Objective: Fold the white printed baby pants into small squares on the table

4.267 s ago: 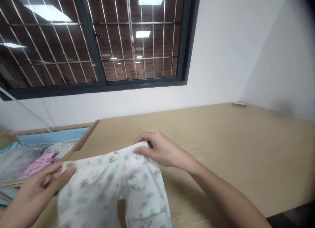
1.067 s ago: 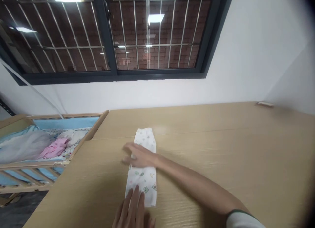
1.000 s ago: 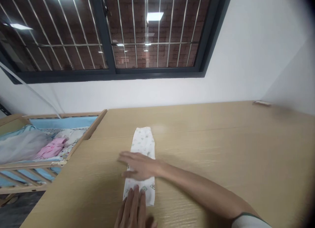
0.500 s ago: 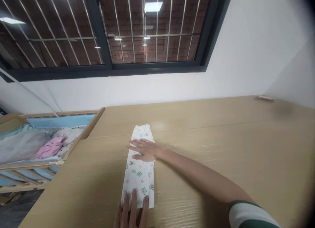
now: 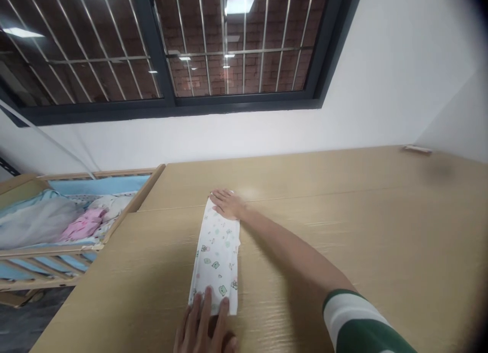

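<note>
Left of garment [image 5: 217, 256], crib [image 5: 46, 252] holds cloths [image 5: 84, 225].

The folded white cloth [image 5: 217, 246] lay flat on the pale wooden surface [image 5: 343, 231] in a long, narrow strip, its near end slightly wider than its far end. Small green motifs, darker-outlined figures and faint pink spots were scattered over it. Doubled edges showed along its left side, and a small bit stuck out on the right. The strip ran away from the viewer, leaning slightly right. Its far end was partly covered, so its outline there seemed uncertain.
</note>
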Motion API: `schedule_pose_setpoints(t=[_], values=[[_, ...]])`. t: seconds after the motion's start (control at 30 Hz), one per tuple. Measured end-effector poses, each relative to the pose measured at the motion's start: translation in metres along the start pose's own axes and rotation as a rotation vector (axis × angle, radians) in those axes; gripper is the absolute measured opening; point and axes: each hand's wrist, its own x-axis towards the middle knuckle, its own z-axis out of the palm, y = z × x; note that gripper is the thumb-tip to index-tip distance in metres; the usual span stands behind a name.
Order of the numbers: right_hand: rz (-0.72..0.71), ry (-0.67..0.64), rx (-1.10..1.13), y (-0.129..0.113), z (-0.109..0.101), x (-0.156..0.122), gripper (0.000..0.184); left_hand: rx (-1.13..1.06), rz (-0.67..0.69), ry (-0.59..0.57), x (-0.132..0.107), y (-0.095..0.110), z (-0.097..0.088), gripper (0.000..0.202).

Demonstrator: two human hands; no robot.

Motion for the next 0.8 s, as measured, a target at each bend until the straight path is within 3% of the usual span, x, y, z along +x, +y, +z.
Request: schedule_pose_setpoints(t=[0.17, 0.23, 0.3, 0.4, 0.5, 0.63, 0.73, 0.8], values=[[-0.085, 0.048, -0.134, -0.054, -0.02, -0.038, 0.042, -0.286, 0.081, -0.061, 0.02, -0.049, -0.023, 0.029], [-0.123, -0.016, -0.074, -0.083, -0.031, -0.062, 0.03, -0.396, 0.073, -0.12, 0.027, -0.066, -0.031, 0.03], [-0.207, -0.13, 0.038, -0.11, -0.042, -0.09, 0.03, -0.447, 0.08, -0.141, 0.031, -0.076, -0.036, 0.032], [-0.251, -0.228, 0.115, -0.142, -0.049, -0.13, 0.044, -0.44, 0.094, -0.171, 0.033, -0.076, -0.039, 0.045], [-0.268, -0.203, 0.031, -0.161, -0.044, -0.159, 0.054, -0.376, 0.096, -0.183, 0.037, -0.069, -0.038, 0.046], [-0.271, -0.095, -0.17, -0.174, -0.032, -0.179, 0.026, -0.345, 0.08, -0.054, 0.044, -0.062, -0.035, 0.031], [-0.278, -0.071, -0.241, -0.178, -0.033, -0.189, 0.027, -0.418, 0.058, -0.02, 0.045, -0.06, -0.033, 0.026], [-0.267, -0.08, -0.211, -0.179, -0.039, -0.195, 0.025, -0.496, 0.04, -0.058, 0.042, -0.06, -0.032, 0.02]])
